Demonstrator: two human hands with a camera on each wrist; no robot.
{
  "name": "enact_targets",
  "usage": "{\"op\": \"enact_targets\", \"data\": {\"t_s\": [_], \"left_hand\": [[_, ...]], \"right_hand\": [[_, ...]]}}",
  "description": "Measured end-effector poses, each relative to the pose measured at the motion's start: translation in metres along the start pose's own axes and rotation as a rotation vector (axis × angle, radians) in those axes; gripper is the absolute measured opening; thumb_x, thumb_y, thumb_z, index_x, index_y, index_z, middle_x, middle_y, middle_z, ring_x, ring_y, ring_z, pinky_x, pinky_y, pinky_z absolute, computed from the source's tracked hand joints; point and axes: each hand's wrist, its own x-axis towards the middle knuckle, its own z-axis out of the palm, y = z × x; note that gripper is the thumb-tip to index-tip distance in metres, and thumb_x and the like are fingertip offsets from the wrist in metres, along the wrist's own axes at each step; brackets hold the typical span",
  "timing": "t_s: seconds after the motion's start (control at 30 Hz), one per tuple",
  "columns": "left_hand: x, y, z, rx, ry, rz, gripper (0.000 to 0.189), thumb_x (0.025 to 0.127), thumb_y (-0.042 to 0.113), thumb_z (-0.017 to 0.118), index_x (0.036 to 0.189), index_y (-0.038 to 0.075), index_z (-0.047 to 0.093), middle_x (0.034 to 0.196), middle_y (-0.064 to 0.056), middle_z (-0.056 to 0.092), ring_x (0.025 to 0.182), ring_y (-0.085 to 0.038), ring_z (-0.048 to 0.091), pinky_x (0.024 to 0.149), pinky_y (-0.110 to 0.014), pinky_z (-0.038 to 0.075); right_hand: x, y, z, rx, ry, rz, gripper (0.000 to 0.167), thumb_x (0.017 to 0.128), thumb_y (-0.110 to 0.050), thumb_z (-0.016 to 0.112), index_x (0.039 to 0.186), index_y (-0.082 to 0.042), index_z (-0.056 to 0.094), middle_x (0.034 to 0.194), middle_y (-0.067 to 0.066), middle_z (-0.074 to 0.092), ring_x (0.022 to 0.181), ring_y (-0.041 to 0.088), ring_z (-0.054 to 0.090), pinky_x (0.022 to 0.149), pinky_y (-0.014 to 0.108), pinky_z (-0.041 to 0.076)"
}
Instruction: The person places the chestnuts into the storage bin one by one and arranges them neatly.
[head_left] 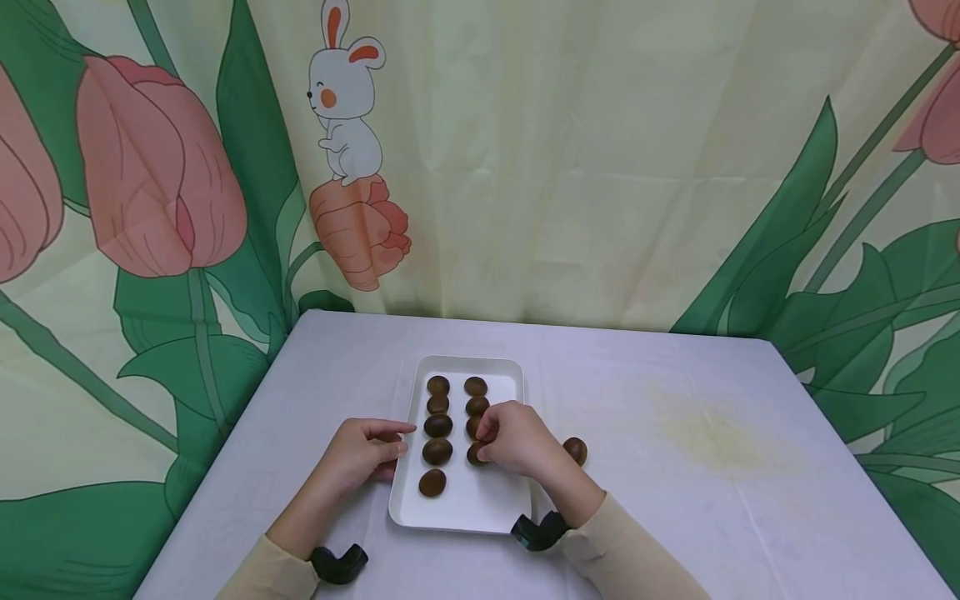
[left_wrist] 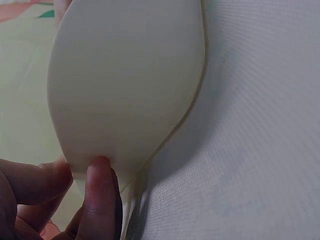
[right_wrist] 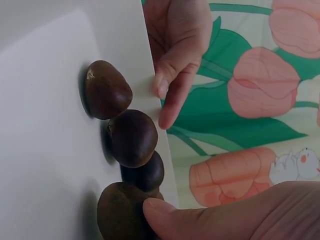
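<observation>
A white rectangular tray lies on the table, holding brown chestnuts in two columns. Several chestnuts form the left column; another column stands to its right, partly covered by the right hand. My right hand pinches the nearest chestnut of that right column, thumb on its near side in the right wrist view. At the tray's left edge is my left hand, its straight fingertips touching the outer wall. In the right wrist view the left hand shows beyond the rim.
One loose chestnut lies on the white tablecloth right of the tray, beside the right wrist. A black band is on the right wrist and another on the left. Behind the table hangs a printed curtain.
</observation>
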Motion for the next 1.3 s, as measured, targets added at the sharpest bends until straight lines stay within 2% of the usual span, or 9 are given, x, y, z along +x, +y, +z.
{"op": "enact_targets", "data": {"t_s": [0.37, 0.67, 0.93, 1.3], "left_hand": [[-0.0005, 0.0015, -0.0010, -0.008, -0.005, -0.007, 0.028, 0.093, 0.000, 0.080, 0.120, 0.006, 0.082, 0.104, -0.015, 0.076, 0.075, -0.019, 0.074, 0.065, -0.035, 0.067], [-0.0007, 0.0014, -0.0017, -0.017, -0.006, -0.014, 0.029, 0.093, 0.000, 0.079, 0.121, 0.006, 0.082, 0.105, -0.015, 0.077, 0.075, -0.019, 0.074, 0.064, -0.035, 0.067], [-0.0003, 0.0013, -0.0008, -0.013, -0.005, -0.010, 0.028, 0.093, 0.000, 0.080, 0.120, 0.006, 0.082, 0.105, -0.014, 0.077, 0.074, -0.019, 0.074, 0.064, -0.035, 0.066], [0.0000, 0.0007, -0.0014, -0.022, -0.004, -0.013, 0.028, 0.093, -0.001, 0.079, 0.120, 0.005, 0.082, 0.103, -0.014, 0.076, 0.074, -0.019, 0.074, 0.063, -0.034, 0.066]], "right_hand": [[0.0013, -0.0036, -0.0010, -0.050, 0.004, 0.024, 0.021, 0.079, 0.001, 0.088, 0.081, -0.012, 0.072, 0.078, -0.002, 0.067, 0.077, 0.017, 0.060, 0.069, 0.031, 0.050], [0.0007, -0.0020, -0.0021, -0.089, 0.019, -0.021, 0.021, 0.077, 0.008, 0.079, 0.080, -0.011, 0.071, 0.079, 0.001, 0.068, 0.076, 0.018, 0.059, 0.068, 0.030, 0.050], [-0.0002, -0.0024, -0.0021, -0.097, -0.011, 0.020, 0.023, 0.078, 0.002, 0.087, 0.079, -0.013, 0.069, 0.076, -0.001, 0.064, 0.076, 0.019, 0.059, 0.068, 0.031, 0.049], [-0.0013, -0.0021, -0.0043, -0.077, 0.001, 0.007, 0.020, 0.079, 0.003, 0.084, 0.082, -0.012, 0.071, 0.076, -0.002, 0.065, 0.076, 0.017, 0.059, 0.069, 0.031, 0.050]]}}
